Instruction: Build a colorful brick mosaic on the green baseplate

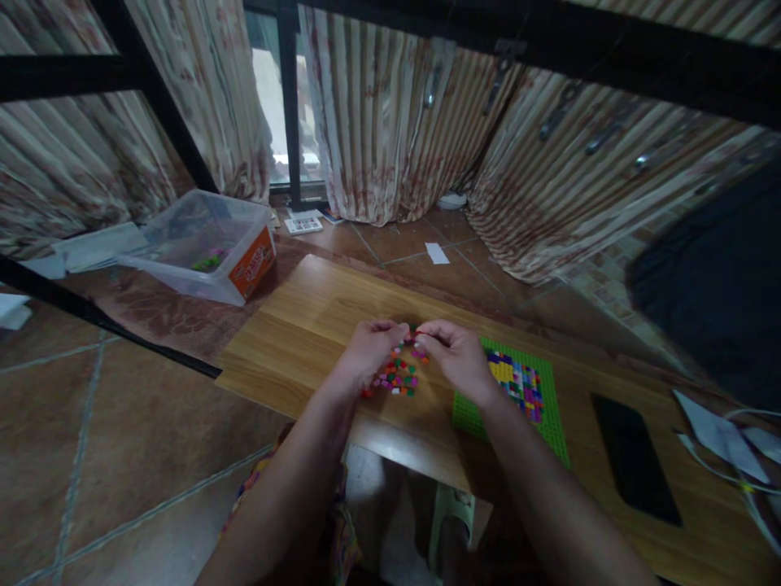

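Note:
Over the wooden table, my left hand (371, 350) and my right hand (457, 354) meet with fingertips pinched close together. Small red toy bricks (412, 334) show between the fingertips, though which fingers press on which piece is hard to make out. Just below my hands lies a loose scatter of small coloured bricks (396, 378), pink, green, orange, red and white. Beside my right wrist is a green studded baseplate (552, 399), partly covered by my forearm. On it sits a patch of yellow, blue, white, red and purple bricks (518, 382).
A black phone (634, 456) lies on the table (305, 305) at the right, near white papers (720, 431) and cables. On the floor at left stands a clear plastic bin (183, 244) with an orange label. Striped curtains (390, 122) hang behind dark metal bars.

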Action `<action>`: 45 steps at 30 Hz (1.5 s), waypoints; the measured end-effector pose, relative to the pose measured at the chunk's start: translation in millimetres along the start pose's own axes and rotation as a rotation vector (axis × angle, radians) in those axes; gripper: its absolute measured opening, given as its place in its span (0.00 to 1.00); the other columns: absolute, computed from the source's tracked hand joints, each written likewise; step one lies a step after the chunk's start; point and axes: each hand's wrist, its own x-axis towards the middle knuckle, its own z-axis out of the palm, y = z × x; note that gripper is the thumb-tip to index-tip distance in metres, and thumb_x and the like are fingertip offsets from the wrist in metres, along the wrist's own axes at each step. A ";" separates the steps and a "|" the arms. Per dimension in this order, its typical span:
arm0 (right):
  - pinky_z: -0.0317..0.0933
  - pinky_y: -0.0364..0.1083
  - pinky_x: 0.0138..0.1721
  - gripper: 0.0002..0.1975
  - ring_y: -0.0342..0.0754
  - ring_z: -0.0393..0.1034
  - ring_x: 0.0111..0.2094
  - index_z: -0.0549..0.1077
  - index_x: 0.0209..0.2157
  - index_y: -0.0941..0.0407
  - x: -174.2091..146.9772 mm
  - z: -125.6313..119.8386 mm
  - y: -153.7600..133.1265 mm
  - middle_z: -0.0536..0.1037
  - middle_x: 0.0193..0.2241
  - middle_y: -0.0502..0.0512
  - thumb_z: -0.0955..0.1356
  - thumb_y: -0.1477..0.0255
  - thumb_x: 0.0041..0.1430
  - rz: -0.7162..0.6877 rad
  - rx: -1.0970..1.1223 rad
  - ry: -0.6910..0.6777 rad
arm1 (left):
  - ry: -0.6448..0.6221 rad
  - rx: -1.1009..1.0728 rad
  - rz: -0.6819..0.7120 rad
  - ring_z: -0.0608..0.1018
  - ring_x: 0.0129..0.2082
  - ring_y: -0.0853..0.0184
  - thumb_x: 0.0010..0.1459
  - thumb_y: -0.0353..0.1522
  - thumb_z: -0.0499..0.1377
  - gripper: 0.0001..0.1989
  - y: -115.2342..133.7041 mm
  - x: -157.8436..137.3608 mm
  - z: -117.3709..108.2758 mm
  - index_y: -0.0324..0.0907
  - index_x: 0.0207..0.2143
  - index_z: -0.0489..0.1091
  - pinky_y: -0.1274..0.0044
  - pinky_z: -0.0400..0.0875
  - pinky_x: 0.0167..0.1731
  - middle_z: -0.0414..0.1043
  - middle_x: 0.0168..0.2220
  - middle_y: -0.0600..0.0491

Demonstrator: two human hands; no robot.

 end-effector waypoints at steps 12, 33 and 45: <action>0.63 0.44 0.32 0.08 0.44 0.70 0.26 0.77 0.29 0.56 -24.6 1.2 14.5 0.78 0.25 0.50 0.71 0.66 0.47 0.108 0.067 0.154 | 0.124 1.067 0.198 0.78 0.37 0.57 0.55 0.31 0.58 0.11 -7.7 13.4 2.3 0.41 0.37 0.80 0.72 0.66 0.37 0.79 0.36 0.42; 0.63 0.44 0.35 0.07 0.45 0.71 0.29 0.79 0.33 0.54 8.8 30.6 -21.1 0.79 0.29 0.51 0.67 0.72 0.56 -0.104 -0.397 0.062 | 0.144 -0.914 -0.179 0.56 0.11 0.81 0.64 0.30 0.49 0.14 22.5 9.0 -37.7 0.39 0.24 0.61 0.88 0.47 0.10 0.60 0.18 0.58; 0.57 0.45 0.34 0.09 0.49 0.71 0.34 0.79 0.33 0.53 6.4 51.3 -4.3 0.76 0.34 0.55 0.66 0.69 0.59 0.059 -1.000 -0.114 | 0.265 -0.840 -0.122 0.57 0.12 0.80 0.60 0.30 0.52 0.10 23.5 5.9 -42.4 0.38 0.25 0.64 0.86 0.49 0.13 0.62 0.18 0.58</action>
